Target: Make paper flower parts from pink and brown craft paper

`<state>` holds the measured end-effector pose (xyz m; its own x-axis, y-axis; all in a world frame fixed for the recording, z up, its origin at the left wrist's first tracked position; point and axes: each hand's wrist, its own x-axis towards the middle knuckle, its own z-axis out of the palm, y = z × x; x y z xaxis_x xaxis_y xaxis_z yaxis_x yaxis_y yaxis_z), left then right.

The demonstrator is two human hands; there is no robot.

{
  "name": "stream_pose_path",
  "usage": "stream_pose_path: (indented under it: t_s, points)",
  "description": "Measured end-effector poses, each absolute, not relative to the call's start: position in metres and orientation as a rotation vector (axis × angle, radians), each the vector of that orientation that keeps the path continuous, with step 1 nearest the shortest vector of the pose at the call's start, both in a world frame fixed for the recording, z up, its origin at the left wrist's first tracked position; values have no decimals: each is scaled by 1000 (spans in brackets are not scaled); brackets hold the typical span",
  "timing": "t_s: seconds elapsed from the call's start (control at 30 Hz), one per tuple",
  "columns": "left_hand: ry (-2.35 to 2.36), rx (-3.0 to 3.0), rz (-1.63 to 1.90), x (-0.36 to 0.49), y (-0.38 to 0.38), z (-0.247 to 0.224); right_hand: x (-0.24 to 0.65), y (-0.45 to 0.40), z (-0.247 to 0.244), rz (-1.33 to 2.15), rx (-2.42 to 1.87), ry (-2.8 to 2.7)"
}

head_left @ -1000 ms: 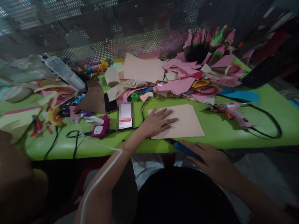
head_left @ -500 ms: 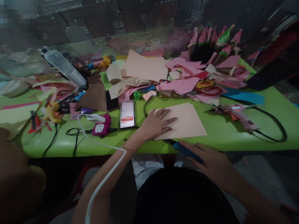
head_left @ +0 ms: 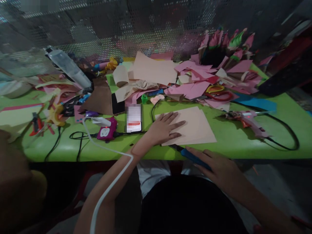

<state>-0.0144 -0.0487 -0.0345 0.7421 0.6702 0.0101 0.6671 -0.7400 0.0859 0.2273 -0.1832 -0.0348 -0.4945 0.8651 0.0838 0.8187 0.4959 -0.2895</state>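
Two or more overlapping sheets of pale peach paper (head_left: 195,125) lie on the green tabletop close to its front edge. My left hand (head_left: 167,128) rests flat on their left part, fingers spread. In my right hand (head_left: 216,165) is a blue-handled utility knife (head_left: 196,158), gripped with the index finger stretched along the handle. Its dark blade points left and lies by the lower edge of the sheets; whether it touches the paper I cannot tell. The fingers under the handle are partly hidden.
A pink glue gun (head_left: 252,122) with its cord lies at the right. To the left are a lit phone (head_left: 134,120) and a magenta power adapter (head_left: 107,130); a white cable (head_left: 109,151) crosses my left arm. Paper scraps (head_left: 192,76) and scissors (head_left: 219,94) fill the back.
The view has shifted very slightly. Both hands, the knife and the paper stay in practically the same places.
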Motion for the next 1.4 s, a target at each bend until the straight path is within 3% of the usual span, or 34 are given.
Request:
stream_pose_path:
  t_s: [0.27, 0.63, 1.4]
  points:
    - [1092, 2888, 115, -15, -49, -37, 230, -181, -38, 484, -1435, -2488]
    - [1076, 2886, 48, -19, -63, -19, 228, -183, -36, 456, -1475, -2501]
    - [1024, 2846, 65, -25, -65, -36, 220, -181, -36, 647, -1435, -2476]
